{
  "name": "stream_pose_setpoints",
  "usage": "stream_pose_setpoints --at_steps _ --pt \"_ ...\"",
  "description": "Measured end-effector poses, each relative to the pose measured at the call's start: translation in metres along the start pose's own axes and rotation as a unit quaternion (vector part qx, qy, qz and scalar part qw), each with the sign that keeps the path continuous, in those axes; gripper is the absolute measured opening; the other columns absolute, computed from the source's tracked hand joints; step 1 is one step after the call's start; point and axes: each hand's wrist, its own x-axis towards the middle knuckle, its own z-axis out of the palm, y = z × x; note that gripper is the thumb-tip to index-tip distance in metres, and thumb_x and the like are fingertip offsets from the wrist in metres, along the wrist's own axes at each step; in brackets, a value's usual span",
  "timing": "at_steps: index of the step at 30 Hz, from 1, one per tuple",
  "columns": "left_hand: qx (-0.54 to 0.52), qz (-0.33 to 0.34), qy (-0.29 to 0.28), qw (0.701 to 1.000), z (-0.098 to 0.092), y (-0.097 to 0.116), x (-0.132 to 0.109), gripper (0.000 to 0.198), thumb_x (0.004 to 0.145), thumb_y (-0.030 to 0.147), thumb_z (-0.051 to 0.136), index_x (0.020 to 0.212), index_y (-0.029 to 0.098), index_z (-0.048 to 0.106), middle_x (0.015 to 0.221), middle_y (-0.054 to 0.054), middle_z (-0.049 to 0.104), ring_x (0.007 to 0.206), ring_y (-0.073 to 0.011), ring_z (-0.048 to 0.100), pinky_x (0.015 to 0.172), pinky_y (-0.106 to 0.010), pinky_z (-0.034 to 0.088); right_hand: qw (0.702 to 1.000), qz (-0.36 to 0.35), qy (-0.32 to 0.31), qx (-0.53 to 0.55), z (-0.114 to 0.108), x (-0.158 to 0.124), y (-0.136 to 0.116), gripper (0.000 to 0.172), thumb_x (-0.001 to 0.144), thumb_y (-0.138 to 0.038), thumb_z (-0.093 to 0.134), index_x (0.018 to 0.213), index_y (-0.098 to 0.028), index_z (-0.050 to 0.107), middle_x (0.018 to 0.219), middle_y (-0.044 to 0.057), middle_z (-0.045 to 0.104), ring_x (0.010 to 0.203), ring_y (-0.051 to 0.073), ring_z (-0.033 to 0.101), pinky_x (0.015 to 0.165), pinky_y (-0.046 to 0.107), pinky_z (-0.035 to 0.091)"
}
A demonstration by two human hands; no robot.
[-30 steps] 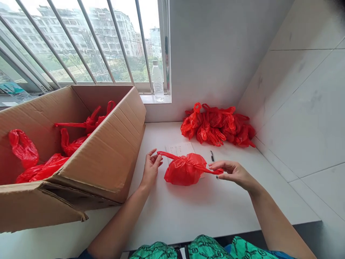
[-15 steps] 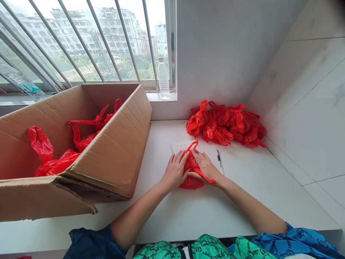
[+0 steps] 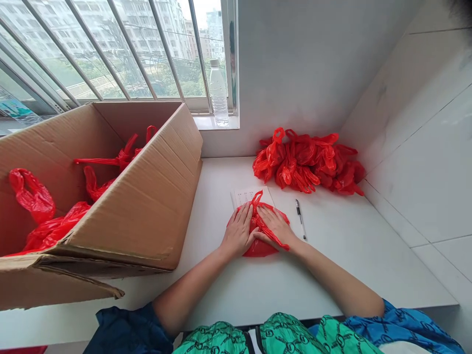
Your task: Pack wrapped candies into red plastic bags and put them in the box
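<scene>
Red, glossy plastic bag [image 3: 260, 250] sits right there on the flat white worktop [image 3: 228, 295], left hand [image 3: 239, 230] and right hand [image 3: 276, 227] both pressed over its top, fingers outstretched! One handle loop [image 3: 257, 196] pokes up; a slim black-and-clear pen [image 3: 300, 219] lies just rightward.

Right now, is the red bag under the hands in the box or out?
Out. The red bag sits on the white table, right of the cardboard box, with left hand and right hand over it.
</scene>
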Motion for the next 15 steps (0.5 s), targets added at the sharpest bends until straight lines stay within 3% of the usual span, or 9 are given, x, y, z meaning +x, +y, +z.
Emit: stream_pose_setpoints --at_steps 6,9,12,15 --pt "-0.049 -0.003 0.006 0.999 -0.004 0.001 -0.001 0.063 0.101 0.042 0.037 0.156 0.017 0.022 0.162 -0.013 0.026 0.151 -0.0251 0.022 0.124 -0.048 0.019 0.999 -0.004 -0.006 0.032 -0.004 0.000 0.004 0.080 0.095 -0.063 0.041 0.159 -0.019 0.019 0.162 0.013 0.026 0.151 0.029 0.021 0.123 0.056 0.019" --pt "-0.108 -0.002 0.028 0.994 -0.010 -0.002 -0.002 0.049 0.096 0.036 0.046 0.142 0.019 0.044 0.158 -0.013 0.034 0.147 -0.0262 0.031 0.121 -0.049 0.026 0.991 -0.027 0.019 0.131 -0.019 -0.003 0.007 0.081 0.088 -0.064 0.057 0.153 -0.021 0.035 0.157 0.016 0.037 0.146 0.032 0.034 0.118 0.055 0.030" --pt "-0.172 -0.003 0.069 0.983 -0.019 -0.001 -0.002 0.024 0.088 0.028 0.057 0.110 0.020 0.058 0.150 -0.013 0.043 0.142 -0.0290 0.038 0.116 -0.050 0.033 0.965 -0.032 0.072 0.249 -0.042 -0.009 0.003 0.044 0.088 -0.053 0.064 0.121 -0.024 0.067 0.128 0.012 0.066 0.127 0.030 0.056 0.115 0.055 0.034" --pt "-0.236 -0.022 0.109 0.965 -0.037 0.010 -0.003 0.024 0.084 0.029 0.063 0.105 0.021 0.053 0.131 -0.013 0.059 0.126 -0.0288 0.054 0.107 -0.049 0.041 0.927 0.013 0.096 0.364 -0.061 -0.017 -0.009 0.025 0.092 -0.046 0.061 0.096 -0.024 0.073 0.099 0.007 0.074 0.102 0.026 0.068 0.108 0.053 0.042"
